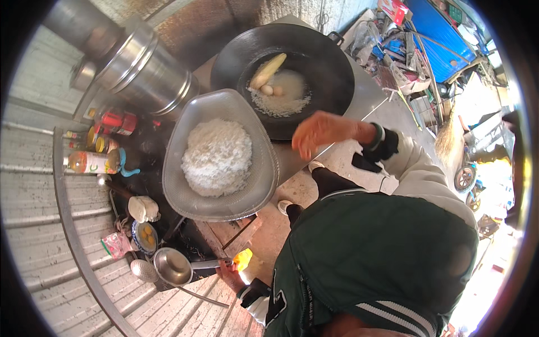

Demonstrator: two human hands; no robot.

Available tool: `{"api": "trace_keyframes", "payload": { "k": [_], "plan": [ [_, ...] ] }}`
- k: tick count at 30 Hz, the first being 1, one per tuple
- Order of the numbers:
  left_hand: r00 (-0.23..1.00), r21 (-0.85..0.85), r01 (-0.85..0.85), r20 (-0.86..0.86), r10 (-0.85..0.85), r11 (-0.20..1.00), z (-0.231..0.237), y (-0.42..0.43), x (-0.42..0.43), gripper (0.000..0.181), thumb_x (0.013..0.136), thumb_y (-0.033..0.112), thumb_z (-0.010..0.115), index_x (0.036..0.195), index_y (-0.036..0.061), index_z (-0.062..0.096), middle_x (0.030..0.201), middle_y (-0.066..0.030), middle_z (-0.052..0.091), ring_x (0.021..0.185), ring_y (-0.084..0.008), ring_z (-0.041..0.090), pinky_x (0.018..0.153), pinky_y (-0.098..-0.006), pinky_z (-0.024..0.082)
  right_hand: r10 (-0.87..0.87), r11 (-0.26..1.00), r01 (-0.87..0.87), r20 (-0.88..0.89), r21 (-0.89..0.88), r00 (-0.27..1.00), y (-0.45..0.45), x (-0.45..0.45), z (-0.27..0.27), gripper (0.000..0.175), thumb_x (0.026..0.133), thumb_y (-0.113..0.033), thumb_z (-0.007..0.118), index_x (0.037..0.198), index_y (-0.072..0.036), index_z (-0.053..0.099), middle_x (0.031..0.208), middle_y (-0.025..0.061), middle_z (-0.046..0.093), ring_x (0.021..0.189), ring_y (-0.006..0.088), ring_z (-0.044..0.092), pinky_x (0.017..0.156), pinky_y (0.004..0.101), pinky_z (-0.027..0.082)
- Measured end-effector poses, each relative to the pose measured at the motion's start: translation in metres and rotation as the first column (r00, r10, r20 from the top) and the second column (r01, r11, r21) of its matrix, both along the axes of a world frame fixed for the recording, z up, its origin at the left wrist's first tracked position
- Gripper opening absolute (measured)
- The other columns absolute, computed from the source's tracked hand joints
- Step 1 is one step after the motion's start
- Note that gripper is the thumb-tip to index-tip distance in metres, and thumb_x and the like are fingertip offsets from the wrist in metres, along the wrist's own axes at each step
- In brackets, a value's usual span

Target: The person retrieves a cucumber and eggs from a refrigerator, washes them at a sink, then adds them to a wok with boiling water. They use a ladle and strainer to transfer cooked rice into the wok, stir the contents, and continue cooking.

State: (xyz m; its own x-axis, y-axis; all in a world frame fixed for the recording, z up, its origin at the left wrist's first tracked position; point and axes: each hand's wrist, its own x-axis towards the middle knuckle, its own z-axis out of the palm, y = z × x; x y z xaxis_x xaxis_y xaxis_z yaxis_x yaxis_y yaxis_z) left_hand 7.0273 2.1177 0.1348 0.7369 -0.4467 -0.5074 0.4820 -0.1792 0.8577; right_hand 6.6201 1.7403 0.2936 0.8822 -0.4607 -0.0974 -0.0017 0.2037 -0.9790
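My left hand (230, 276) is at the handle end of a metal dipper (173, 266), its fingers closed around the handle. The dipper's round bowl rests at the dark counter's lower edge. My right hand (318, 132) hangs empty, fingers loosely bent, near the rim of a large black wok (332, 71). Inside the wok are a corn cob (269, 69), eggs (271, 90), cloudy liquid and some rice grains. Between the wok and the dipper stands a metal mesh basket (261, 189) with a mound of white rice (217, 158).
Left of the basket are bottles (90, 162), jars, a patterned bowl (152, 249) with yellow contents and a perforated skimmer (144, 270). A large steel pot (143, 63) stands at upper left. A straw broom (446, 137) and piled clutter lie at the right.
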Motion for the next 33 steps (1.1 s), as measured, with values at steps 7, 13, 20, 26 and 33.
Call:
{"api": "trace_keyframes", "payload": {
  "k": [7,13,20,26,33],
  "plan": [
    [0.991,0.047,-0.082,0.112,0.076,0.996,0.016,-0.019,-0.018,0.025,0.083,0.03,0.063,0.092,0.0103,0.051,0.065,0.0024,0.046,0.054,-0.0075,0.038,0.052,-0.0212,0.032,-0.549,0.751,0.265,-0.349,-0.605,0.76,-0.115,-0.056,-0.11,0.027,0.074,-0.016,0.058,0.098,-0.002,0.06,0.08,0.0108,0.065,0.075,0.0257,0.063,0.067,0.0325,0.049],
    [0.929,0.245,-0.27,0.322,0.185,0.931,0.025,-0.048,-0.035,0.042,0.082,0.043,0.06,0.101,0.0068,0.051,0.056,0.002,0.042,0.042,-0.0044,0.032,0.036,-0.0157,0.024,-0.627,0.557,-0.024,-0.44,-0.83,0.643,-0.215,-0.051,-0.167,0.032,0.072,-0.009,0.051,0.104,-0.004,0.053,0.104,0.0126,0.056,0.101,0.0324,0.051,0.082,0.0415,0.043],
    [0.886,0.377,-0.364,0.423,0.192,0.851,0.026,-0.056,-0.037,0.056,0.079,0.053,0.057,0.11,0.0077,0.046,0.065,-0.0022,0.049,0.049,-0.0075,0.041,0.04,-0.0178,0.031,-0.612,0.15,-0.239,-0.28,-0.959,0.739,-0.298,-0.013,-0.24,0.048,0.07,-0.005,0.054,0.117,-0.007,0.046,0.113,0.0116,0.05,0.113,0.0287,0.044,0.085,0.0454,0.039],
    [0.811,0.398,-0.513,0.515,0.278,0.761,0.034,-0.054,-0.068,0.062,0.075,0.057,0.059,0.111,0.0083,0.046,0.073,-0.0041,0.051,0.055,-0.01,0.043,0.046,-0.0226,0.03,-0.593,0.093,-0.368,-0.348,-0.925,0.726,-0.34,0.001,-0.268,0.047,0.068,-0.006,0.058,0.113,-0.006,0.045,0.109,0.0093,0.049,0.106,0.0281,0.047,0.083,0.0426,0.039],
    [0.772,0.389,-0.554,0.571,0.28,0.736,0.035,-0.063,-0.099,0.06,0.075,0.055,0.061,0.109,0.0064,0.049,0.08,-0.0049,0.051,0.063,-0.0118,0.043,0.053,-0.0246,0.032,-0.387,0.42,-0.237,-0.41,-0.876,0.826,-0.373,-0.012,-0.276,0.054,0.057,-0.02,0.07,0.106,-0.012,0.049,0.095,0.0085,0.051,0.095,0.0286,0.049,0.075,0.0405,0.04]
  ]
}}
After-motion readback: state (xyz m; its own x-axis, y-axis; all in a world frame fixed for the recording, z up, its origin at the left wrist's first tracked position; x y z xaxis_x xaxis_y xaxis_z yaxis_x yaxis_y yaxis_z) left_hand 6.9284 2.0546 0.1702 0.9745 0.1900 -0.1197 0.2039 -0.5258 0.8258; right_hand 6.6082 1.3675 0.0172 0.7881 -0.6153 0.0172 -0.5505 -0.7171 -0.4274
